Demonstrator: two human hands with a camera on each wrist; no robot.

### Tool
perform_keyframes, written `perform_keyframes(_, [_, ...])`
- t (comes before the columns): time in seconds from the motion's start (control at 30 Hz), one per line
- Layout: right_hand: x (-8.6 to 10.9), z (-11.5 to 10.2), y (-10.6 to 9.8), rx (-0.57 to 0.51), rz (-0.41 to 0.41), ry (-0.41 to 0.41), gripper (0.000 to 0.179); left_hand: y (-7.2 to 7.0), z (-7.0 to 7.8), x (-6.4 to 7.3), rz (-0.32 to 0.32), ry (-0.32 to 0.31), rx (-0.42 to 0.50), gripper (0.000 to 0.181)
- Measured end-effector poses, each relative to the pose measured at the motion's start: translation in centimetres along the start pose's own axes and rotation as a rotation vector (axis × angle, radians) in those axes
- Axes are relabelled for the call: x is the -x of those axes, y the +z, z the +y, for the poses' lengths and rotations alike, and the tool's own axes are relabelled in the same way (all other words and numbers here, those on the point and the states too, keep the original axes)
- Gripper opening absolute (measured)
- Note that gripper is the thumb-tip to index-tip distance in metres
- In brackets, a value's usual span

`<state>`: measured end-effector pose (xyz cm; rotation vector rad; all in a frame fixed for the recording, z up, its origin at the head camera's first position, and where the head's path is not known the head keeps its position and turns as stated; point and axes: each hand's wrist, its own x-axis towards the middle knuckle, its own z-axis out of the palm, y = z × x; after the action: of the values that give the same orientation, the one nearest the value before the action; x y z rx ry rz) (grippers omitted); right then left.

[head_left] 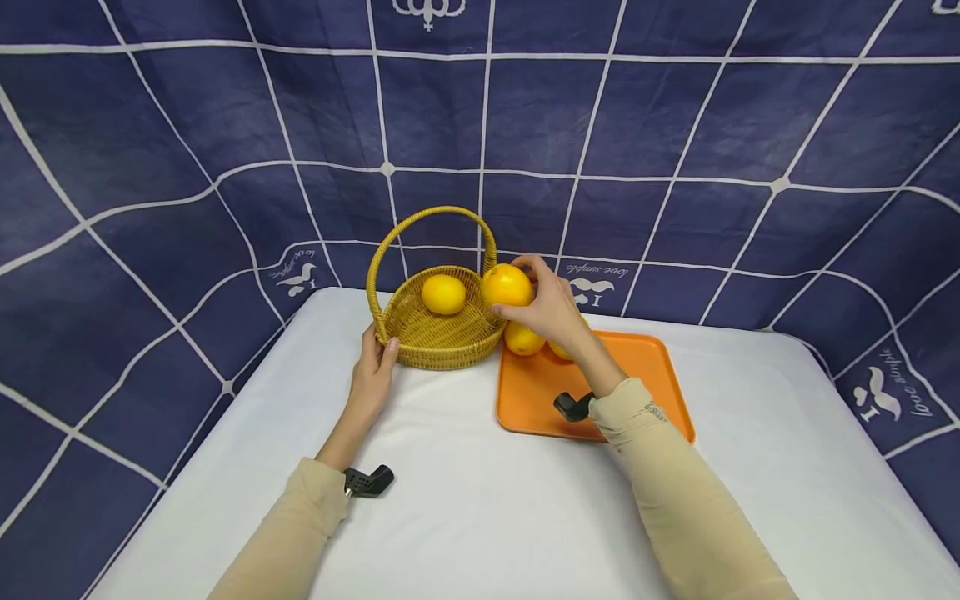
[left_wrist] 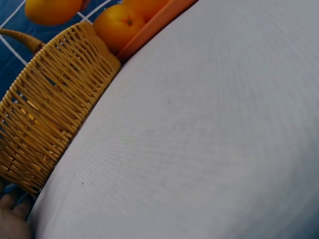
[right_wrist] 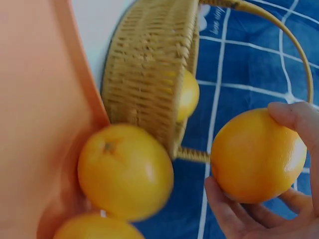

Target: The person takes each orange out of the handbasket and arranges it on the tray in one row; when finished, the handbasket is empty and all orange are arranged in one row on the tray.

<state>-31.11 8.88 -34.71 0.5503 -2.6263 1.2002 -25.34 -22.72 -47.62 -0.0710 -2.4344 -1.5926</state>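
A yellow wicker basket [head_left: 438,357] with a tall arched handle stands on the table, one orange [head_left: 443,295] inside it. My left hand [head_left: 371,375] grips the basket's left side, thumb at the front and fingers around the outer wall. In the left wrist view only a few fingers [left_wrist: 15,214] show, at the basket's lower end. With thumb and fingers, my right hand [head_left: 551,312] holds another orange [right_wrist: 259,155] raised at the basket's right rim. Below that hand, two more oranges, one nearer the basket [right_wrist: 124,172] and one beside it [right_wrist: 99,229], sit on the orange tray [head_left: 540,408].
The tray lies just right of the basket, under my right forearm. A white cloth [head_left: 450,500] covers the table. Behind it hangs a dark blue curtain [head_left: 562,117] with white grid lines, close behind the basket handle. Each wrist wears a small black camera [head_left: 369,482].
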Motion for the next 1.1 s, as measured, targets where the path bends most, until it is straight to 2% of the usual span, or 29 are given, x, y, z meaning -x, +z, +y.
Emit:
perform_keyframes(0.17, [1.2, 1.0, -2.3, 0.017, 0.053, 0.064, 0.076, -0.1, -0.2, 0.1, 0.003, 0.002, 0.009, 0.069])
perform_keyframes(0.4, [3.1, 3.1, -5.1, 0.012, 0.149, 0.225, 0.081, 0.0, -0.1, 0.0, 0.002, 0.005, -0.001, 0.069])
perform_keyframes(0.63, [4.7, 5.0, -7.1, 0.057, 0.199, 0.353, 0.087, -0.1, 0.1, 0.0, 0.002, 0.013, -0.002, 0.069])
perform_keyframes(0.87, [6.0, 7.6, -8.1, 0.11, 0.176, 0.502, 0.089, 0.1, 0.0, 0.1, -0.004, 0.006, 0.005, 0.07])
perform_keyframes(1.1, [6.8, 9.9, -7.3, 0.138, 0.059, 0.549, 0.08, 0.0, -0.1, -0.1, -0.005, 0.002, 0.006, 0.07])
